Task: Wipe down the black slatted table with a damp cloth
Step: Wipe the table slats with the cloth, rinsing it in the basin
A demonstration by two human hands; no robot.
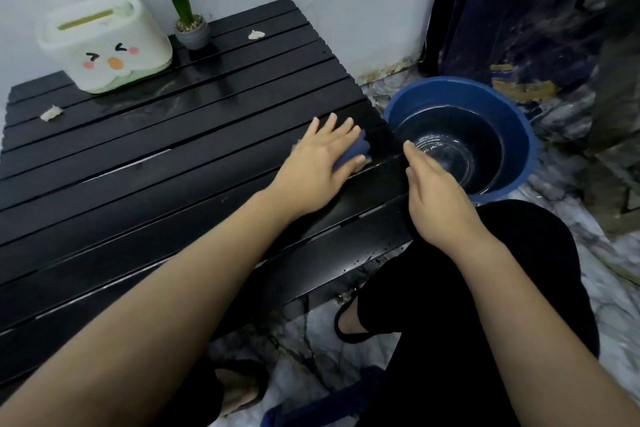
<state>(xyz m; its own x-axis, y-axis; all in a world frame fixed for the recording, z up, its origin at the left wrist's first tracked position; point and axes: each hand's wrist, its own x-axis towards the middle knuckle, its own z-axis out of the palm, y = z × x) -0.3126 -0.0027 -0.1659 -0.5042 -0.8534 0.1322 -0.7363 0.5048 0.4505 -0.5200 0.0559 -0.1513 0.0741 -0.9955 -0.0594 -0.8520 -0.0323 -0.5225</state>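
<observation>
The black slatted table (145, 163) fills the left and middle of the view, its surface wet and glossy. My left hand (318, 166) lies flat near the table's right edge, pressing a dark blue cloth (356, 152) onto the slats; only the cloth's edge shows past my fingers. My right hand (436, 198) rests at the table's right edge, fingers together and pointing away, holding nothing. Two small crumpled white scraps lie on the slats, one at the far back (256, 34) and one at the left (52, 113).
A white-green tissue box with a cartoon face (104, 45) and a small potted purple flower (192, 29) stand at the table's back. A blue basin with water (460, 139) sits on the marble floor right of the table. My black-clad knee is below.
</observation>
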